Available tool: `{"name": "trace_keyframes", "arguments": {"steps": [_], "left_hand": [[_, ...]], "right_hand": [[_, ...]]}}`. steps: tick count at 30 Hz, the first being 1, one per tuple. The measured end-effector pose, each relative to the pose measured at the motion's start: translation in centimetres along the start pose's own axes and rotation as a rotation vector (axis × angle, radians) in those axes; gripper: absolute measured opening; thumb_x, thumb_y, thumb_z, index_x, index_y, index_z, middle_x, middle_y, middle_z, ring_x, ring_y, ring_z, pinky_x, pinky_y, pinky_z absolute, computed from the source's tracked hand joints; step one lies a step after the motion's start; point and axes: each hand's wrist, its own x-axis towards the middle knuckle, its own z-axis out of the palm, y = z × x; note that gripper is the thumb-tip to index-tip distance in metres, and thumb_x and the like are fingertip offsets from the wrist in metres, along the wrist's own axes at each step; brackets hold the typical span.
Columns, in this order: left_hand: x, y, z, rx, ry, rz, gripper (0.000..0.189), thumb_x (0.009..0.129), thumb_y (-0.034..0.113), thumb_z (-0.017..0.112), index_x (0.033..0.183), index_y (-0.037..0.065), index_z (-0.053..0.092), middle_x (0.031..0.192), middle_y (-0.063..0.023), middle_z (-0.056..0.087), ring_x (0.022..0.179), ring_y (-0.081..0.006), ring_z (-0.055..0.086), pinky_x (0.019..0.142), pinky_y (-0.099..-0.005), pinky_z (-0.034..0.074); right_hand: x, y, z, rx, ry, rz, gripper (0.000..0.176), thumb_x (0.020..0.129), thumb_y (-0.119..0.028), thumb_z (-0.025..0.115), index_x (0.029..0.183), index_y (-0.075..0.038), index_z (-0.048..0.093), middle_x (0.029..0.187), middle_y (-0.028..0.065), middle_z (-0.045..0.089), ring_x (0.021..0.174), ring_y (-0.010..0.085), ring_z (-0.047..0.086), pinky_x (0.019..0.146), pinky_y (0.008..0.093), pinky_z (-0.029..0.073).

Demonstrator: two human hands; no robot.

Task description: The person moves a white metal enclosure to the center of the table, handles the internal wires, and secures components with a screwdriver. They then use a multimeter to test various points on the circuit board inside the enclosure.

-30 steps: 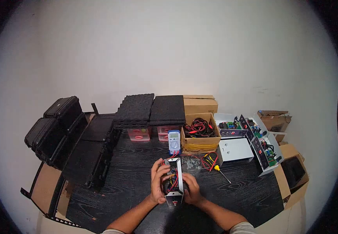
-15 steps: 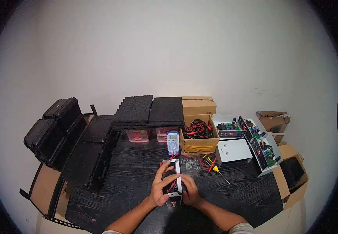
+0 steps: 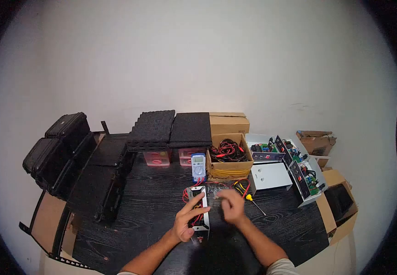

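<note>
1. A narrow white sheet-metal enclosure, open on top and showing red wires, lies near the middle of the near edge of the black, wood-grained desk, probably for easy reach.
2. The left hand lies across it with fingers spread, seemingly steadying rather than clutching it.
3. The right hand is just beside the enclosure, fingers bent; blur hides whether it pinches anything.
4. A blue-and-white plastic multimeter sits beyond the enclosure, display facing the person, presumably for reading.
5. A yellow-handled screwdriver with a slim metal shaft lies toward the desk's right edge, likely within arm's reach.
6. Near the far edge, a brown cardboard box contains tangled, glossy red-and-black cables, apparently to confine them.
7. Left of it rest matte black foam sheets, one stack wavy-edged.
</note>
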Motion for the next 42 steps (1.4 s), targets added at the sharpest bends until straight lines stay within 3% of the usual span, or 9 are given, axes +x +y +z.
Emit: {"name": "trace_keyframes", "arguments": {"steps": [1,3,5,8,14,20,32,42], "left_hand": [[0.0,0.0,0.1,0.002,-0.001,-0.001,0.092,0.097,0.076,0.035,0.134,-0.001,0.069,0.157,-0.0359,0.044,0.146,-0.0487,0.046,0.121,-0.0529,0.034],[0.1,0.1,0.1,0.006,-0.005,-0.001,0.091,0.098,0.075,0.035,0.135,-0.001,0.069,0.155,-0.0348,0.047,0.146,-0.0483,0.046,0.121,-0.0534,0.034],[0.0,-0.1,0.1,0.011,-0.011,0.012,0.09,0.098,0.074,0.034,0.136,-0.001,0.068,0.155,-0.0333,0.048,0.145,-0.0477,0.047,0.121,-0.054,0.034],[0.1,-0.2,0.0,0.013,-0.02,0.023,0.089,0.099,0.073,0.034,0.136,-0.001,0.068,0.155,-0.0316,0.049,0.145,-0.0472,0.048,0.121,-0.0545,0.034],[0.0,-0.3,0.0,0.011,-0.025,0.028,0.088,0.099,0.072,0.034,0.136,0.0,0.067,0.155,-0.0308,0.05,0.145,-0.0473,0.048,0.121,-0.0542,0.034],[0.0,-0.5,0.0,0.003,-0.03,0.04,0.088,0.099,0.072,0.035,0.136,0.0,0.067,0.155,-0.0309,0.05,0.144,-0.0475,0.049,0.121,-0.0542,0.034],[0.0,-0.5,0.0,0.003,-0.032,0.042,0.088,0.099,0.072,0.035,0.136,-0.002,0.067,0.155,-0.0318,0.049,0.144,-0.0482,0.049,0.12,-0.0539,0.035],[-0.1,-0.7,0.0,-0.008,-0.031,0.044,0.088,0.099,0.072,0.035,0.136,-0.001,0.066,0.155,-0.0322,0.048,0.144,-0.0485,0.049,0.12,-0.0549,0.035]], "right_hand": [[2.2,-0.7,-0.7,0.012,0.054,0.187,0.017,0.096,-0.005,0.064,0.109,0.0,0.073,0.103,0.0169,0.074,0.097,0.0331,0.073,0.087,0.0393,0.057],[5.2,0.3,-1.9,-0.077,-0.018,0.349,0.018,0.095,-0.008,0.066,0.109,0.0,0.074,0.1,0.0181,0.074,0.083,0.0326,0.073,0.078,0.0397,0.057],[6.6,2.2,-2.1,-0.208,-0.166,0.374,0.016,0.095,-0.01,0.066,0.104,0.001,0.074,0.097,0.021,0.075,0.082,0.0379,0.073,0.077,0.0442,0.058],[6.5,5.9,-0.7,-0.335,-0.325,0.226,0.018,0.093,-0.015,0.067,0.1,-0.002,0.077,0.092,0.0213,0.075,0.086,0.0407,0.073,0.079,0.0485,0.058],[6.1,8.1,2.4,-0.507,-0.803,0.237,0.01,0.084,-0.01,0.068,0.088,-0.004,0.075,0.089,0.0221,0.075,0.088,0.0424,0.073,0.08,0.0544,0.058],[3.7,12.5,5.2,-0.564,-0.789,0.203,0.011,0.082,-0.011,0.07,0.089,-0.005,0.076,0.089,0.0228,0.075,0.09,0.0424,0.074,0.083,0.0532,0.059],[4.2,10.9,5.5,-0.565,-0.746,0.279,0.015,0.084,-0.014,0.07,0.092,-0.004,0.079,0.092,0.0245,0.075,0.091,0.0418,0.075,0.086,0.0529,0.06],[5.0,9.9,5.1,-0.574,-0.827,0.27,0.018,0.084,-0.009,0.069,0.092,0.005,0.077,0.097,0.0292,0.074,0.099,0.0438,0.074,0.091,0.0517,0.059]]}}
